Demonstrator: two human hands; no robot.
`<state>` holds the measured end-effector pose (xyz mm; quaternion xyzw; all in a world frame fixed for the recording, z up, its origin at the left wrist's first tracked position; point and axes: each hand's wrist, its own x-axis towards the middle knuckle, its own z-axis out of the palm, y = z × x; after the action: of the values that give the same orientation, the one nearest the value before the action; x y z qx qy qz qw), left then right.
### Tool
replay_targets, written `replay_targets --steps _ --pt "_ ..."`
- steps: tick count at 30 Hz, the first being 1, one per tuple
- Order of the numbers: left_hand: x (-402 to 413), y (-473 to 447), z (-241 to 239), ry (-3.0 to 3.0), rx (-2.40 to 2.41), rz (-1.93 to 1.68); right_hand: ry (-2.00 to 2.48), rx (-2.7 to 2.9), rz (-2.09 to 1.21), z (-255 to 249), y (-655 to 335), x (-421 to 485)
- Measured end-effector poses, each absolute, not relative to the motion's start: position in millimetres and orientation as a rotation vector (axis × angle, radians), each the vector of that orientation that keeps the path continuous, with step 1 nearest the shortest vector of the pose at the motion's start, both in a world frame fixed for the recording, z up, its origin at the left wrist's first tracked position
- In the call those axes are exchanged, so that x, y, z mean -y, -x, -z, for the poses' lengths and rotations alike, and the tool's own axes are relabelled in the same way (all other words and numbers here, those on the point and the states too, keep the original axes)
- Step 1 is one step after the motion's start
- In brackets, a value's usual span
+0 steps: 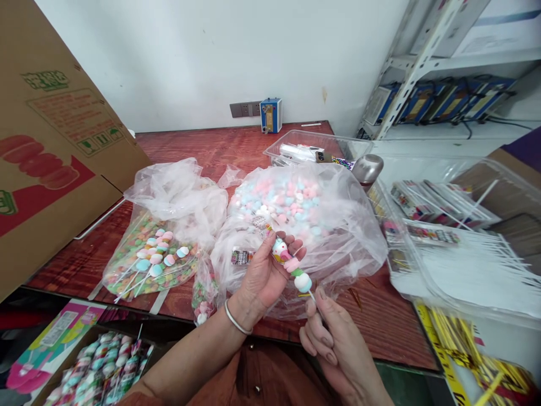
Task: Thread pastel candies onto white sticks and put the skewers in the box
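A marshmallow skewer slants across the middle, with pink, green, white and pale blue pieces on a thin white stick. My left hand, palm up and wearing a bangle, cradles its upper part between thumb and curled fingers. Down at the stick's lower end, my right hand pinches it between thumb and forefinger. Behind both hands lies a large clear bag of pastel marshmallows. Close to my left hand, a small printed packet rests on the plastic.
Several finished skewers lie on a bag of colourful ring-shaped sweets at left. Wrapped skewers fill a box below. A clear tub at right holds white sticks and printed packets; yellow ties lie below it. A large carton stands left.
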<state>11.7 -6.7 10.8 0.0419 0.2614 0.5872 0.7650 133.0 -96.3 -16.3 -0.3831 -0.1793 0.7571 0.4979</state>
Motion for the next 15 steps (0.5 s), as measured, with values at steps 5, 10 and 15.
replay_targets --steps 5,10,15 --pt "6 -14 -10 -0.073 -0.624 -1.290 1.059 0.638 -1.692 25 -132 97" --pt "6 -13 -13 -0.076 -0.683 -1.270 1.308 1.457 -0.821 26 -138 94" --pt "7 -15 -15 -0.057 -0.710 -1.262 1.313 1.653 -0.293 24 -142 92"
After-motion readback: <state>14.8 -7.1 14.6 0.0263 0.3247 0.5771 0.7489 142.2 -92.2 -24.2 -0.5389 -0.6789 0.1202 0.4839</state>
